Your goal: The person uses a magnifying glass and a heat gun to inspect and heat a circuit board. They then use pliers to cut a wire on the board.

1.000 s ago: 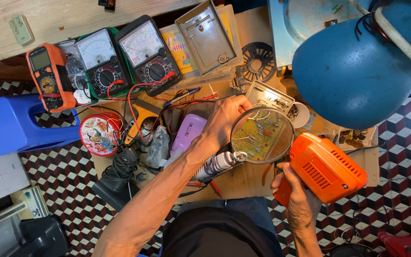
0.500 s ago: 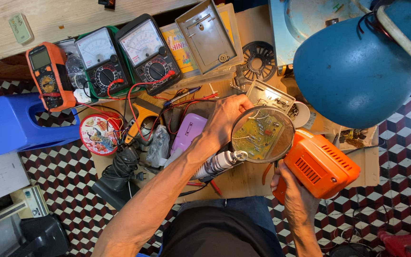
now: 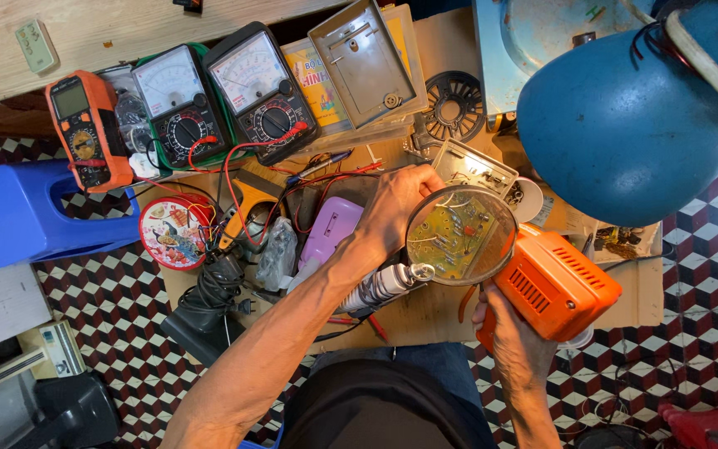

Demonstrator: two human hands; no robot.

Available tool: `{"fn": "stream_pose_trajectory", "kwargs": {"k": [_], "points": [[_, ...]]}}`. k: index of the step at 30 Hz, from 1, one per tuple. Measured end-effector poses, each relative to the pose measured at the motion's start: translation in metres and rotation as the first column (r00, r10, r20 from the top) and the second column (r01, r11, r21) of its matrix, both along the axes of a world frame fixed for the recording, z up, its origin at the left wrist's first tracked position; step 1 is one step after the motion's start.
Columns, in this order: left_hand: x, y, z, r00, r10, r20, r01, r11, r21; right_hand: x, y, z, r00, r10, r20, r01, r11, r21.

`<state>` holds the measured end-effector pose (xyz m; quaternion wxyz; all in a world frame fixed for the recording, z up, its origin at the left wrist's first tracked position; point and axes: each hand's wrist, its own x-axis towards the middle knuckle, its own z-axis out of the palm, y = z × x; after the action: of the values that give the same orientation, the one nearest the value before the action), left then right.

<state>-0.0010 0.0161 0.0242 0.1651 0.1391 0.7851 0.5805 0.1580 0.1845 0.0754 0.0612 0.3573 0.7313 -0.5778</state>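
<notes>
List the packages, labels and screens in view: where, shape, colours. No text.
Digital multimeter: far left, orange, small grey screen.
Two analog meters: beside it, black, white dial faces.
Yellow package: behind them, flat, under a grey cover.
Round tin: left of centre, red rim, pictured lid.

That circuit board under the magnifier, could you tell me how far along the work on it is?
Done: the grey cover lies off, baring the circuit board. In hand: the left hand holds a magnifying glass over it; the right hand steadies the orange housing. Left: the board is still exposed; the multimeters lie unused.
</notes>
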Motion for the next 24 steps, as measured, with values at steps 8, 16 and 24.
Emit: {"fn": "stream_pose_trajectory", "kwargs": {"k": [8, 16, 24], "points": [[-0.0008, -0.0003, 0.0, 1.0, -0.012, -0.028, 0.012, 1.0, 0.023, -0.0028, -0.0026, 0.001, 0.998, -0.025, -0.054, 0.022, 0.998, -0.067], [-0.001, -0.0015, 0.0032, 1.0, -0.015, 0.023, 0.014, 0.998, 0.056, -0.0049, -0.0036, 0.0029, 0.999, -0.014, -0.03, 0.013, 1.0, -0.026], [-0.0015, -0.0019, 0.0041, 1.0, -0.017, 0.011, 0.017, 0.998, 0.055, -0.0067, -0.0039, 0.0042, 0.999, -0.018, -0.033, 0.017, 0.999, -0.027]]}}
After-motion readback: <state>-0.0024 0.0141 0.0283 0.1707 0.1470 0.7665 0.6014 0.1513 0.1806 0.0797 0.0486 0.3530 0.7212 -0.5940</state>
